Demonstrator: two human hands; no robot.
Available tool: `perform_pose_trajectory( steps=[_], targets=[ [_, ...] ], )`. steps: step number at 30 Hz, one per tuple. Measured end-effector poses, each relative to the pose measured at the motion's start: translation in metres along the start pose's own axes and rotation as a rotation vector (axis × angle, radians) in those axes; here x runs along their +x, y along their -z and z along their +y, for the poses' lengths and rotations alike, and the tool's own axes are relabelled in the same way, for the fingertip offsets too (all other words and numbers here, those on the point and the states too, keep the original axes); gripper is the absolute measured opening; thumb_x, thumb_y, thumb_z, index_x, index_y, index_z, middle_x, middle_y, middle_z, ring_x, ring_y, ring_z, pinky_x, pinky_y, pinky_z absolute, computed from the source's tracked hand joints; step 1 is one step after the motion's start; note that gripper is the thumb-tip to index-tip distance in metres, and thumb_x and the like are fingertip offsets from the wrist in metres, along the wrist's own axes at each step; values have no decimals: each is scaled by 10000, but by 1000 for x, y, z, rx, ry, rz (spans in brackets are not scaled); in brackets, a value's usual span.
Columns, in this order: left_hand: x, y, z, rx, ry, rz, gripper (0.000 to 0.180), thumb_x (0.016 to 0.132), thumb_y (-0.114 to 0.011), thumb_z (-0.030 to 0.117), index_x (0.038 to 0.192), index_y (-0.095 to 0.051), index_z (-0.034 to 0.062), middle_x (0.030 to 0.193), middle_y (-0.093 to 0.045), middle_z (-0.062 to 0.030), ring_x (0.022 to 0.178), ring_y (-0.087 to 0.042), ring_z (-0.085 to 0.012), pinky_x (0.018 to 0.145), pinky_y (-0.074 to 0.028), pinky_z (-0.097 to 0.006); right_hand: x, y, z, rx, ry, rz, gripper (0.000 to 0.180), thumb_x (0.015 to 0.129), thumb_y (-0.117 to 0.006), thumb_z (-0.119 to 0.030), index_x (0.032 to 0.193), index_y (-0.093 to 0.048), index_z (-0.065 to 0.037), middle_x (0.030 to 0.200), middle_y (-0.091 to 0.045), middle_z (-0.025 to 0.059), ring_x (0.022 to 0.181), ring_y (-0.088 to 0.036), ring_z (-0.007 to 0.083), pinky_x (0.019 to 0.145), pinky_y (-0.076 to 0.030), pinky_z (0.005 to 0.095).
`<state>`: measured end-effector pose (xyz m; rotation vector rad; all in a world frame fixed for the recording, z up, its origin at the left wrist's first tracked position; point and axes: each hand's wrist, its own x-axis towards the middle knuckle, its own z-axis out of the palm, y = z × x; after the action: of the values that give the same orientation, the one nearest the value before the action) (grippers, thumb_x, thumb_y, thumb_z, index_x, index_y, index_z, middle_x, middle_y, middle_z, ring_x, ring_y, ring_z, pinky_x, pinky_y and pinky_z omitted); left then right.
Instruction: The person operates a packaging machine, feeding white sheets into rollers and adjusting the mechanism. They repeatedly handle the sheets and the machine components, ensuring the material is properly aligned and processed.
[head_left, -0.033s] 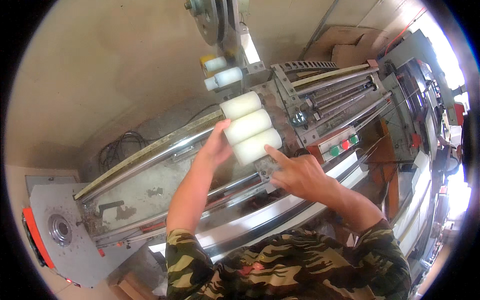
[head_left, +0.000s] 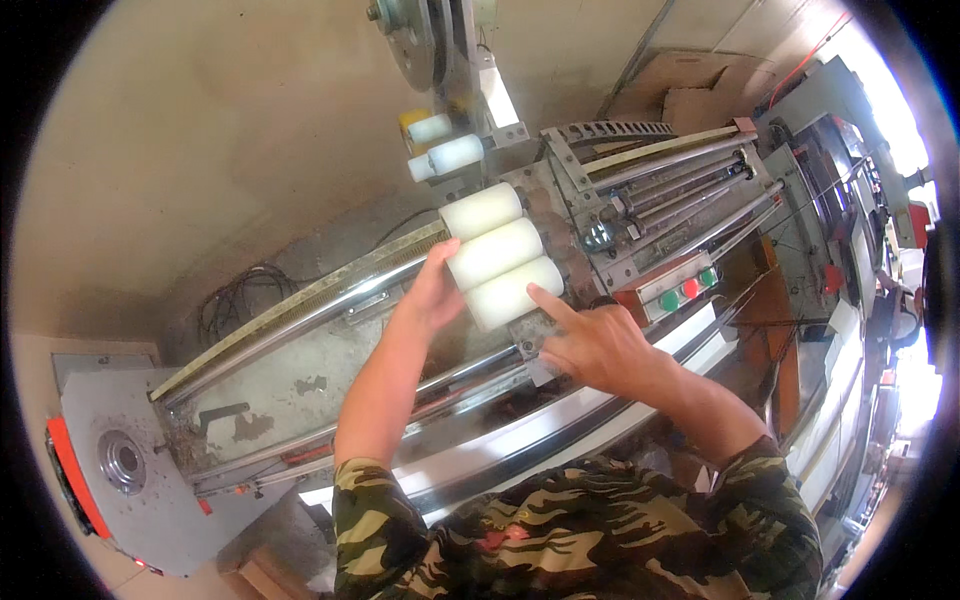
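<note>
- The three white rolls (head_left: 497,254) lie side by side on the machine's carriage, stacked in a slanting row, just below two smaller white rolls (head_left: 445,150) further up.
- Your left hand (head_left: 432,292) lies flat against the left ends of the lower rolls, fingers (head_left: 443,255) spread and released, closed on nothing.
- Your right hand (head_left: 590,345) points its forefinger at the right end of the lowest roll, the tip touching or almost touching it; the other fingers are half curled and hold nothing.
- The rolls look light and slightly yielding, like wound film or foam, with smooth sides that may slip; I judge the flat ends the safest place to press or lift.
- Around them: steel guide rails (head_left: 300,315), a panel with green and red buttons (head_left: 688,288), a grey end plate (head_left: 120,460).
- Beyond are a bare beige floor, loose black cables (head_left: 235,300) and cardboard boxes (head_left: 690,100).
</note>
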<state>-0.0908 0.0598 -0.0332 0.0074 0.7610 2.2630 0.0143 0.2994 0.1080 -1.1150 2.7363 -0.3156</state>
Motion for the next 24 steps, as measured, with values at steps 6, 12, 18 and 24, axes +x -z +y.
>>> perform_pose_trajectory(
  steps=[6,12,18,24],
  targets=[
    [5,7,-9,-110,1,23,744,925,-568,546,1471,-456,54,1465,-523,-164,1345,-497,-340,1134,-375,-510,7,-2,7,42,-83,6,110,868,-615,-183,815,-632,-88,1355,-564,290,686,-711,314,587,-567,436],
    [8,5,-14,-171,-20,-23,724,959,-512,560,1488,-436,72,1487,-502,-158,1354,-489,-340,1137,-378,-514,-6,1,0,63,-120,-77,190,913,-680,-301,842,-676,-124,1494,-478,144,714,-686,335,665,-541,444],
    [-5,-11,-6,-42,-40,122,756,952,-554,593,1487,-442,71,1477,-513,-157,1345,-503,-327,1128,-396,-517,5,-2,4,89,-88,8,189,897,-695,-275,820,-657,-107,1489,-481,151,715,-686,313,656,-535,431],
    [-30,-7,9,277,-16,333,604,966,-641,469,1377,-573,31,1381,-609,-121,1325,-526,-257,1091,-418,-469,2,7,-4,73,-102,19,168,905,-676,-254,838,-654,-102,1453,-507,195,713,-709,309,639,-560,445]
  ],
)
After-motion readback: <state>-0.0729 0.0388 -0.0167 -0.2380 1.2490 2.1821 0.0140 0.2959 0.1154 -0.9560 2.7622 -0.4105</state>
